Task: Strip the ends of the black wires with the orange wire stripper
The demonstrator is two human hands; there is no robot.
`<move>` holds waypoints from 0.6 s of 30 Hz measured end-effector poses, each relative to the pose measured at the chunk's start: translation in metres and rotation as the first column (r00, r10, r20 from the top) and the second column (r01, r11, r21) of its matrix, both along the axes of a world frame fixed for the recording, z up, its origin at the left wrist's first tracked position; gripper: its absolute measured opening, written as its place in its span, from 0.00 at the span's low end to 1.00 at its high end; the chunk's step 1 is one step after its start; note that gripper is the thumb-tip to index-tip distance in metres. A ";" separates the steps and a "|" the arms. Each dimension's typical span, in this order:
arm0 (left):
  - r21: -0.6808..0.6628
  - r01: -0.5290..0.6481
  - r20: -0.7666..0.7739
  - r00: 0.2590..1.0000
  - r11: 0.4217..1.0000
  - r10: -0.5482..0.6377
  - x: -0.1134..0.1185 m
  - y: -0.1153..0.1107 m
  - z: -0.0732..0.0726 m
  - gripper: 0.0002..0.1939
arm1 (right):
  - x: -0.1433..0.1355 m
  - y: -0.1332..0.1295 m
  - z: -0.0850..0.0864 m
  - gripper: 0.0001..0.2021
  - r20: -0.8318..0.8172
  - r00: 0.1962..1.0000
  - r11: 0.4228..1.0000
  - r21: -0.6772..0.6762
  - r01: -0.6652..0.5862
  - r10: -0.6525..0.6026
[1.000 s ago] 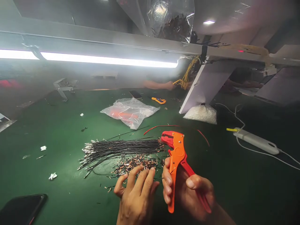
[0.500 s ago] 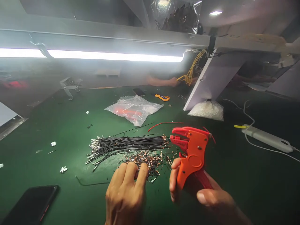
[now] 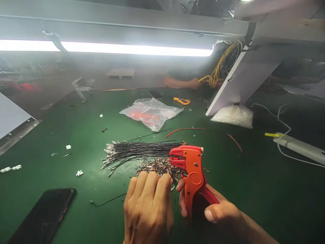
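My right hand is wrapped round the handles of an orange and red wire stripper, whose jaws point left over the bundle's right end. My left hand is curled, knuckles up, just in front of a pile of short cut wire pieces. A black wire with a small end piece runs out from its left side; the fingertips are hidden, so the grip on it is unclear. Behind the pile lies a bundle of black wires with metal terminals at the left.
A phone lies front left. Farther back are a clear plastic bag, a yellow tool, a bag of white pieces and a power strip. Another person's arm shows behind.
The stripper in my right hand has moved left, nearer my left hand, and its jaws now overlap the bundle's end. My left fingers have drawn together. The view has shifted.
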State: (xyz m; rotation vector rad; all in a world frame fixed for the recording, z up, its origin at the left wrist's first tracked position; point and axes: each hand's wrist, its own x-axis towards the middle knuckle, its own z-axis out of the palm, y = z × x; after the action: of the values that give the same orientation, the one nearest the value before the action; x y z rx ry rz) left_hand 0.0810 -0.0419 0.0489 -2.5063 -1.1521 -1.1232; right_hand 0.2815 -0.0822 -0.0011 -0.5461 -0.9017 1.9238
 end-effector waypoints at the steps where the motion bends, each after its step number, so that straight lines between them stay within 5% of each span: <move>1: 0.018 0.002 0.001 1.000 1.000 -0.002 0.000 -0.001 0.000 0.06 | -0.001 0.000 0.000 0.29 -0.033 0.999 1.000 -0.016 0.000 -0.001; 5: 0.096 0.012 0.030 0.999 0.995 -0.015 0.002 -0.003 0.000 0.06 | -0.003 0.000 0.002 0.28 -0.106 0.994 0.998 -0.069 0.003 -0.010; 18: -0.092 0.091 0.224 0.972 0.992 -0.069 0.009 -0.008 -0.004 0.11 | -0.004 -0.004 0.011 0.29 0.002 0.999 0.996 -0.072 0.053 -0.053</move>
State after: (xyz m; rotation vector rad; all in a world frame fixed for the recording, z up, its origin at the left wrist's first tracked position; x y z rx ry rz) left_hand 0.0899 -0.0499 0.0445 -2.5761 -1.1987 -1.4302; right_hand 0.2776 -0.0857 0.0101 -0.6071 -0.8123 1.9141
